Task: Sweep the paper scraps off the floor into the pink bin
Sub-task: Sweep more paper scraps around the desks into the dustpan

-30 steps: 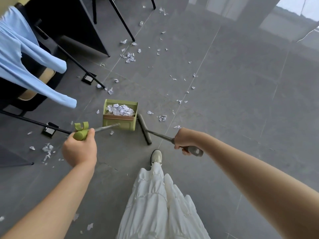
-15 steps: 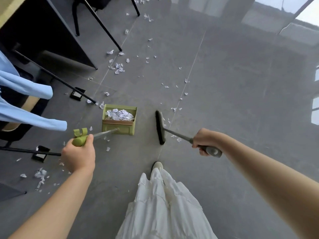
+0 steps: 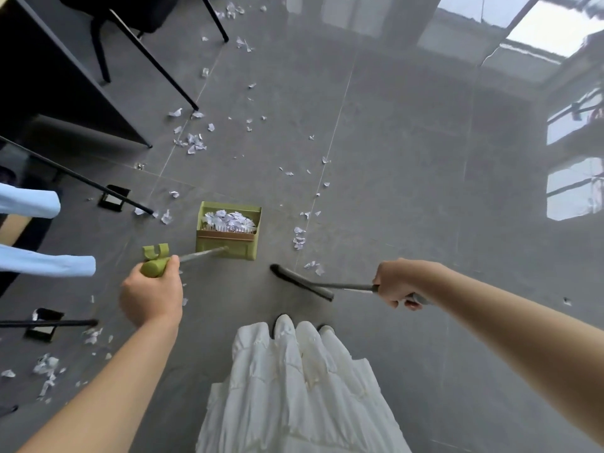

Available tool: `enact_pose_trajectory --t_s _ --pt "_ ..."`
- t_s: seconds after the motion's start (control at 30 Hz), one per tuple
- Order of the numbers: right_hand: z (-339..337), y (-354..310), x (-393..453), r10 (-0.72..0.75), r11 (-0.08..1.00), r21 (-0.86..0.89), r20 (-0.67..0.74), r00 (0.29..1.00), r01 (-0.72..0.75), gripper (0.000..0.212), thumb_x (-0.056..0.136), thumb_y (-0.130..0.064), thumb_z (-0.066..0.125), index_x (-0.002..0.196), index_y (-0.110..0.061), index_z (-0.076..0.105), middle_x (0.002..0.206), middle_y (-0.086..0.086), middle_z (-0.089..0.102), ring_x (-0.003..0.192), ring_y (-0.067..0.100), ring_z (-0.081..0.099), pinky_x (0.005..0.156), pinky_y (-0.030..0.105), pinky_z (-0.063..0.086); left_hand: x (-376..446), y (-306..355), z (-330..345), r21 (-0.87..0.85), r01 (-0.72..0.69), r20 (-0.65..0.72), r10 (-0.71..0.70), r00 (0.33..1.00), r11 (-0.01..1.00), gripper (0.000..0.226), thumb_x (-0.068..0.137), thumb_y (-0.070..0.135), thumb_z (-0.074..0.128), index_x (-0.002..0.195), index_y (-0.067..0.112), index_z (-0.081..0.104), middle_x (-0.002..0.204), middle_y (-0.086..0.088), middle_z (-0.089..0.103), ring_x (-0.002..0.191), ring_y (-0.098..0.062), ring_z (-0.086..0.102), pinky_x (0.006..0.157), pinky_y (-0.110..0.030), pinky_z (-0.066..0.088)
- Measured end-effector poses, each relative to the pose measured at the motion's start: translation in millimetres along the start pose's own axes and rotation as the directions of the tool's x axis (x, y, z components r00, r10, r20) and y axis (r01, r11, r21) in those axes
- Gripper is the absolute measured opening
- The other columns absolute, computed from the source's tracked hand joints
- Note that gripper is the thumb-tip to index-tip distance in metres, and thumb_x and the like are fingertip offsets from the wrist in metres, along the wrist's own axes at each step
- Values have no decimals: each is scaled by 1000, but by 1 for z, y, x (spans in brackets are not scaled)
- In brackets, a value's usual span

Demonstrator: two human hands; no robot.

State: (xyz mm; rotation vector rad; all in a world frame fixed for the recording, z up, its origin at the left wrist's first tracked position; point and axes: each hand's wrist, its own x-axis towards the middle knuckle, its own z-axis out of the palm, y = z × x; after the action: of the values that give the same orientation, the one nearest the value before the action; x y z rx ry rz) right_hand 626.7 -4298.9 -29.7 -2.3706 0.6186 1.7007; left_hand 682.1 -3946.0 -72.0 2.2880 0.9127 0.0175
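Note:
A green dustpan [image 3: 228, 250] stands on the grey floor, holding a heap of white paper scraps [image 3: 228, 220]. My left hand [image 3: 152, 294] grips the green end of its long handle [image 3: 153, 268]. My right hand [image 3: 397, 284] grips the broom handle. The dark broom head [image 3: 300, 282] lies on the floor to the right of the dustpan and nearer to me, apart from it. A small pile of scraps [image 3: 299, 238] lies beyond the broom head, right of the dustpan. More scraps [image 3: 192, 143] are scattered farther off. No pink bin is in view.
Black table and chair legs [image 3: 157, 65] cross the floor at the upper left, with a foot plate [image 3: 112, 197] near the dustpan. Light blue sleeves [image 3: 45, 259] hang at the left edge. My white skirt [image 3: 294, 387] and shoes fill the bottom centre. More scraps [image 3: 45, 367] lie lower left.
The broom head swung away from the dustpan's right side, out to the right, then back toward my feet. The dustpan has stayed in place in my left hand.

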Motion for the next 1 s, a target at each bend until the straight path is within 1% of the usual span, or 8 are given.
enact_pose_trajectory --t_s 0.17,0.3,0.37,0.47,0.6,0.77,0.93,1.0 --pt "-4 14 6 31 992 -120 -156 987 -50 34 82 -3 51 113 -10 63 91 8 58 56 19 53 39 22 41 -4 10 6 7 -10 16 10 1000 1000 34 84 38 69 87 4 66 90 -22 67 86 -41 60 77 -44 47" --pt "-8 13 23 -22 989 -143 -297 955 -22 34 88 -11 46 119 -15 59 100 8 56 86 28 59 62 27 45 -3 13 10 0 -19 16 19 1000 1000 33 83 37 70 83 5 66 88 -22 67 83 -41 60 75 -44 48" --pt "-14 7 31 -33 993 -114 -341 940 -6 36 87 -12 46 120 -14 60 104 10 58 94 30 62 66 28 45 -1 14 11 3 -22 19 22 1000 1000 33 83 38 70 82 5 66 86 -21 67 82 -41 60 75 -44 48" --pt "-36 -4 32 -39 996 -91 -357 933 6 38 87 -12 46 123 -12 59 91 9 52 83 30 63 59 28 48 4 16 11 2 -26 24 26 999 1000 32 82 38 70 82 6 66 85 -21 67 81 -40 60 75 -44 49" --pt "-56 -10 25 -14 1000 -7 -356 934 13 36 87 -10 44 119 -11 59 86 8 53 61 25 60 40 22 43 9 21 11 -1 -26 30 26 999 1000 32 83 37 70 82 5 65 86 -22 68 81 -41 60 75 -44 49" --pt "-57 -15 27 -16 987 155 -200 980 48 30 78 -1 51 106 -6 62 87 14 56 53 27 55 45 26 48 15 36 12 6 -7 41 6 999 1000 31 84 38 69 83 8 65 87 -20 68 84 -40 61 76 -45 51" --pt "-53 -28 36 -81 976 194 -81 993 95 41 77 1 58 118 -4 62 88 18 56 44 25 48 45 27 45 22 53 14 -1 -15 25 15 1000 1000 32 84 38 69 86 6 66 89 -20 67 85 -40 60 75 -44 49" --pt "-56 -34 41 -120 978 169 -27 992 123 46 78 1 58 124 -2 60 79 17 56 36 23 46 42 25 43 25 62 16 -5 -10 23 11 1000 1000 32 85 38 69 85 6 65 88 -18 67 84 -40 60 75 -44 48"
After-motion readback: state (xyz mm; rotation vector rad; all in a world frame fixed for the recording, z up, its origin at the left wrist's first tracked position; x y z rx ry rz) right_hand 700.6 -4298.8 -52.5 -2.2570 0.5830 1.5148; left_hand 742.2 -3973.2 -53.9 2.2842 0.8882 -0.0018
